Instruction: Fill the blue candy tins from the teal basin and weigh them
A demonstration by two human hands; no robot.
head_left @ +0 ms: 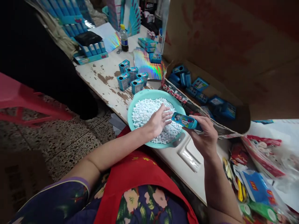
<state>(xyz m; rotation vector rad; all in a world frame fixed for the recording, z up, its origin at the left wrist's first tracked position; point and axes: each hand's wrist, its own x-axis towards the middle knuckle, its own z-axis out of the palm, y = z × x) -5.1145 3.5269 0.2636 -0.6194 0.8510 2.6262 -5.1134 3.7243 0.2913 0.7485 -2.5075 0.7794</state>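
A turquoise basin point(131, 119) full of small white candies point(146, 107) stands at the table's near edge. Over the candies is my left hand point(157, 122), palm up with fingers stretched toward the right; no object shows in it. My right hand point(205, 133) grips a small blue candy box point(184, 120), tilted on its side above the basin's right rim. The box's left end is close to my left fingertips; whether they touch I cannot tell. Several blue candy boxes point(137, 85) with dark round holes on top stand upright behind the basin.
A large cardboard carton point(224, 130) with blue boxes inside is right of the basin. A bottle with a yellow cap point(124, 40) and display trays point(93, 57) stand farther back. Plastic packets point(257, 186) lie at right. At left are a person's dark-clothed leg point(77, 93) and a red stool point(30, 102).
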